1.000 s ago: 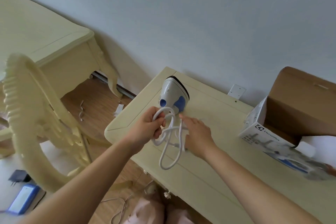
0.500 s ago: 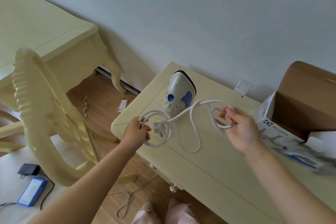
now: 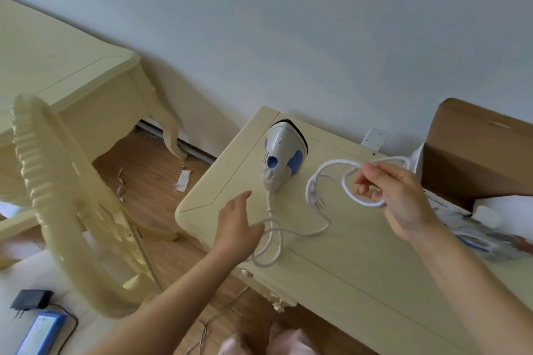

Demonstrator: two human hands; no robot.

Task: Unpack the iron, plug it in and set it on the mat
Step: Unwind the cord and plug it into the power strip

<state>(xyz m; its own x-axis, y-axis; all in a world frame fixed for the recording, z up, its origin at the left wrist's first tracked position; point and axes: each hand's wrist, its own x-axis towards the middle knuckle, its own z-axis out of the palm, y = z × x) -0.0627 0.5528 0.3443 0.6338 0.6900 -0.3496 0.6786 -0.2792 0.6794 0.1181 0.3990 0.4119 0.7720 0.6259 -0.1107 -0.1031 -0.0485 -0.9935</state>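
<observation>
A white and blue iron [image 3: 284, 154] stands upright on its heel at the far left corner of the cream table [image 3: 331, 262]. Its white cord [image 3: 300, 229] runs from the heel across the tabletop in loose loops. My right hand [image 3: 401, 196] is raised above the table, shut on a loop of the cord near its far end. My left hand [image 3: 236, 225] hovers over the table's left edge, fingers apart, holding nothing, right beside a cord loop. A white wall socket [image 3: 375, 138] sits just behind the table. No mat is in view.
The opened cardboard iron box [image 3: 473, 158] lies at the right end of the table. A cream chair back [image 3: 60, 190] stands close on the left, with another cream table [image 3: 72, 72] behind it. A black adapter and blue device [image 3: 40, 328] lie on the floor.
My left hand has let go of the cord, which has dropped onto the table. My right hand has carried its loop further right and stays raised.
</observation>
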